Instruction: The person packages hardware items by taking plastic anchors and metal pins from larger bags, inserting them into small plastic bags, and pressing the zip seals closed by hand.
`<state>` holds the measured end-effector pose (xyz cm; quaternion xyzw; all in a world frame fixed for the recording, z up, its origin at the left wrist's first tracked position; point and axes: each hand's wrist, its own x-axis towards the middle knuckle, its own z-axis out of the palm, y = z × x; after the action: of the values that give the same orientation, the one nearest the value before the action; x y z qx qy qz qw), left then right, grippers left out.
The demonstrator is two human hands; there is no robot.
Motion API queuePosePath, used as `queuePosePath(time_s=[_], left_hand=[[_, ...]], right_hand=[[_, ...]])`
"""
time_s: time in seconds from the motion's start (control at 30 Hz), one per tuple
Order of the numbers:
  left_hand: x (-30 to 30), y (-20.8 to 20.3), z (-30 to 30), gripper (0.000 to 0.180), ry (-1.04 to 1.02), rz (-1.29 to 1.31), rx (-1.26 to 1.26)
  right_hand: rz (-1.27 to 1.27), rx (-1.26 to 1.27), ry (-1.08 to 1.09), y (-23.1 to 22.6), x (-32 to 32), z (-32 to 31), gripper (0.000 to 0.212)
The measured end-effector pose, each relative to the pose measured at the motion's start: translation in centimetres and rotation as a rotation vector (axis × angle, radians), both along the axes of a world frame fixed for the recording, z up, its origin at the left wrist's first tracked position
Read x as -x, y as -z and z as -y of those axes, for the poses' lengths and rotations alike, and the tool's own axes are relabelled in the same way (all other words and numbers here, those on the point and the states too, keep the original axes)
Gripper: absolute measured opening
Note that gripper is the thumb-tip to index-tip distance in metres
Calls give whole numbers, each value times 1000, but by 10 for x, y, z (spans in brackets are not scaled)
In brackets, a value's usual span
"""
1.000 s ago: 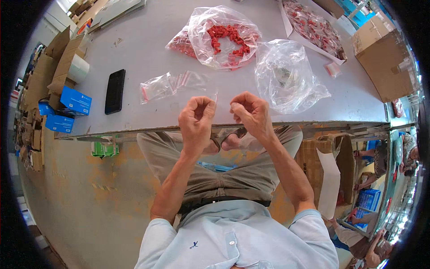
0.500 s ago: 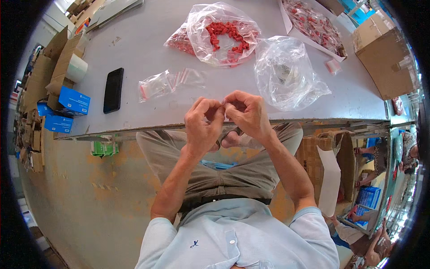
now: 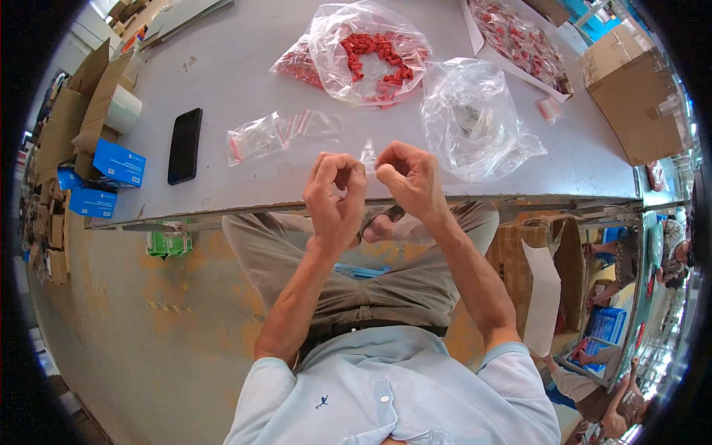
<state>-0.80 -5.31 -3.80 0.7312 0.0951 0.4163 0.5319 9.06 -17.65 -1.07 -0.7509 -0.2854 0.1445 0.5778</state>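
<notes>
Over the table's near edge, my left hand [image 3: 334, 194] and my right hand [image 3: 415, 183] are raised side by side, a short gap between them. Each has its thumb and fingertips closed in a pinch. A small clear plastic bag [image 3: 368, 153] spans that gap, gripped at its two sides; its contents, if any, cannot be made out. Flat zip bags [image 3: 256, 139] with red strips lie beyond my left hand. A large crumpled clear bag [image 3: 480, 122] is just past my right hand. Farther off, an open clear bag [image 3: 356, 89] holds many small red tubular pieces.
A black phone [image 3: 185, 147] lies at left, near blue boxes [image 3: 119, 165] and an open carton [image 3: 96, 111]. At far right are a white tray [image 3: 486, 52] of bagged red pieces, a small packet [image 3: 550, 110] and a cardboard box [image 3: 638, 104]. Other people are at the right rim.
My fingertips were together; now my hands have drawn apart sideways and moved slightly farther over the table. The small clear bag shows stretched between them.
</notes>
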Motion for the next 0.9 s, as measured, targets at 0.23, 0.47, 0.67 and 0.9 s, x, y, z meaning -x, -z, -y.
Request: queuePosePath(time_s=[0.23, 0.47, 0.67, 0.9], left_hand=[[4, -2, -2, 19, -35, -69, -404], [10, -23, -2, 26, 69, -160, -613], [9, -10, -13, 16, 89, -153, -680], [-10, 2, -11, 14, 165, -53, -422]], right_hand=[[65, 63, -8, -13, 0, 3, 17], [7, 70, -8, -14, -3, 10, 21], [70, 46, -76, -30, -7, 29, 14], [599, 279, 135, -33, -133, 98, 12]])
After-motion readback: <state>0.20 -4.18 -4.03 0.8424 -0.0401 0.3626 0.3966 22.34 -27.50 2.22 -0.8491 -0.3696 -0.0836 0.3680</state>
